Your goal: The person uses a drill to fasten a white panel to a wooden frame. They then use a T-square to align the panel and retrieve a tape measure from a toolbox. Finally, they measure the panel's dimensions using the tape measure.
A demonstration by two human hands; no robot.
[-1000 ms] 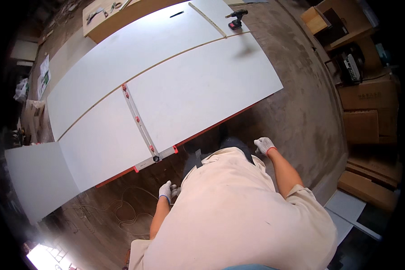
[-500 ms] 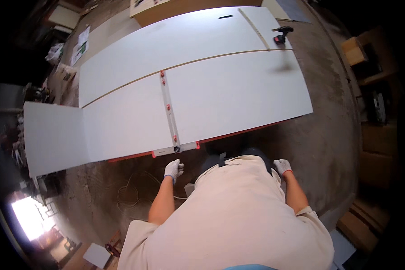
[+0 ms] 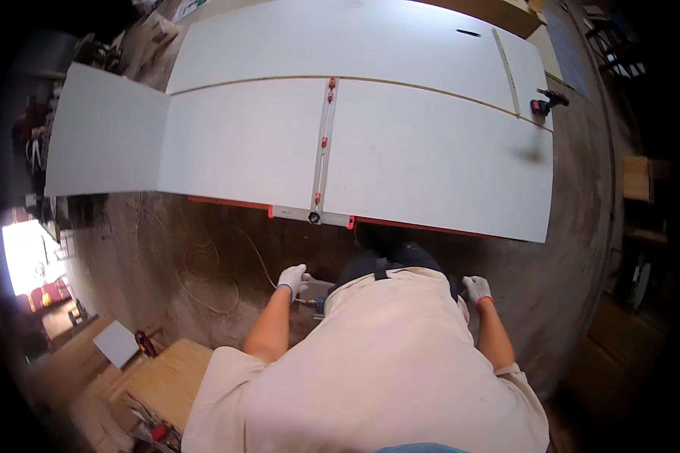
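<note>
My left hand (image 3: 293,278), in a white glove, hangs beside my left hip with its fingers curled; I see nothing in them. My right hand (image 3: 475,288), also gloved, is by my right hip, loosely closed and apparently holding nothing. Beyond both hands lies a white panel (image 3: 431,158). Across it runs a T-shaped metal guide (image 3: 326,143) with red stops and a black knob; its crosspiece (image 3: 295,214) sits along the panel's near edge. Neither hand touches the guide or the panel.
Behind lies a second white panel (image 3: 317,38) with a black marker-like thing (image 3: 468,32) and a ruler-like strip (image 3: 506,72). A cordless drill (image 3: 548,103) rests at the right. Another white board (image 3: 106,136) adjoins left. A hose or cord (image 3: 253,249) loops over the floor.
My view has turned, so the panels, guide and drill appear farther right, and a wooden board shows at lower left. Both hands remain beside my hips, still curled.
</note>
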